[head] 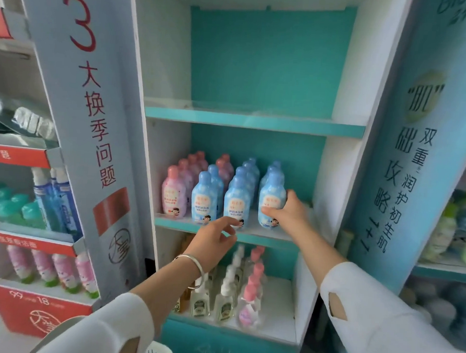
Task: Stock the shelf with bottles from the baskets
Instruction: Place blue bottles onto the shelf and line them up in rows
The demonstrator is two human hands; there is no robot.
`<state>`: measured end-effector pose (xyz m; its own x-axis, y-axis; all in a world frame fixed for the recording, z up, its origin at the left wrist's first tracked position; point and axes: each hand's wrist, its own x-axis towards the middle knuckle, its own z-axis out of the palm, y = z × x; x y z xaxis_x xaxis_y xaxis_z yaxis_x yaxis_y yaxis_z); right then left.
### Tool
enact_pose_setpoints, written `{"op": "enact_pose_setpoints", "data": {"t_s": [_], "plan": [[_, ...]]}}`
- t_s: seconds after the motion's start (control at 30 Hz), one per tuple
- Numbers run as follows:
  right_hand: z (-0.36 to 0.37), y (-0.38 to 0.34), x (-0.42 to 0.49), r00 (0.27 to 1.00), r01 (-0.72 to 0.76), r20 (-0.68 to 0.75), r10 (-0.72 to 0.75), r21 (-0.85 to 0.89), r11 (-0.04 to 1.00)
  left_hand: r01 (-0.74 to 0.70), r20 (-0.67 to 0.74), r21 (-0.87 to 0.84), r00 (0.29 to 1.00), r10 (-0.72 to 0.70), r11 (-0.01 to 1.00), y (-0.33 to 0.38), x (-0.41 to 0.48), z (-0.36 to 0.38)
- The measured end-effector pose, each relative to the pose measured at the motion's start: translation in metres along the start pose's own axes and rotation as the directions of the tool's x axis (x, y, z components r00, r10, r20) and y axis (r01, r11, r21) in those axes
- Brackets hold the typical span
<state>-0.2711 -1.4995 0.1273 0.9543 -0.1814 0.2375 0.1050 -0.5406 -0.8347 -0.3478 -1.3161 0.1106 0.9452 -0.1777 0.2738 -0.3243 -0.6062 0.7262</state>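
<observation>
**Bottle gripped on the shelf**

The right hand [286,214] curls its fingers [268,211] round a blue bottle [271,198] standing upright at the front right of the middle shelf [274,239]. The left hand [212,242] hovers by the neighbouring bottles [236,203], fingers relaxed, holding nothing.

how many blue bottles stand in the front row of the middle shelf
3: left bottle, middle bottle, and right bottle gripped by the right hand; more stand partly hidden behind.

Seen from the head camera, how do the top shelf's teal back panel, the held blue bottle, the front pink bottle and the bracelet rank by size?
Largest: teal back panel. Next: held blue bottle and front pink bottle, near alike, so unranked. Smallest: bracelet.
</observation>
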Motion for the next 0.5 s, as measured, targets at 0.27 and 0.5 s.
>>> {"op": "enact_pose_setpoints", "data": {"t_s": [0.27,0.5], "plan": [[0.021,0.009,0.022,0.995,-0.086,0.044,0.086,0.005,0.996,0.004,0.021,0.054,1.0,-0.005,0.999,-0.016,0.011,0.007],[0.017,0.007,0.005,0.998,-0.042,-0.041,0.037,-0.125,0.991,0.006,0.015,0.069,1.0,-0.007,0.998,-0.015,0.004,0.005]]}}
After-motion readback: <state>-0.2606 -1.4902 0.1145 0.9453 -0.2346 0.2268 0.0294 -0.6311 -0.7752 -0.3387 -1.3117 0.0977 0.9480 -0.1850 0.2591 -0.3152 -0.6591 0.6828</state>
